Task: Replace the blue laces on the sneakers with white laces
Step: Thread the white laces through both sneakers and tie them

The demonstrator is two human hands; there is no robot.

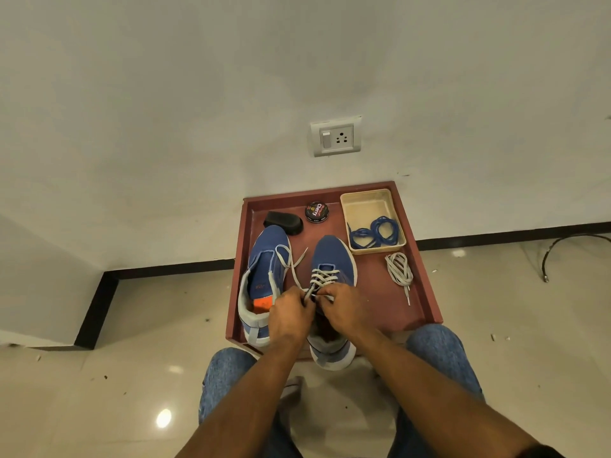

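Tiled floor beside a white wall, red tray (426, 285). Both hands — left hand (288, 314), right hand (344, 309) — pinch the white lace (325, 276) at the right sneaker (332, 256), several rows crossed; toe points far. Left sneaker (264, 259) lies unlaced; spare white lace (399, 268) waits; blue laces (377, 231) removed — in the basket (367, 206).

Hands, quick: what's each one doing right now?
Left hand: closed, pinching the white lace on the right sneaker.
Right hand: closed, pinching the same lace.
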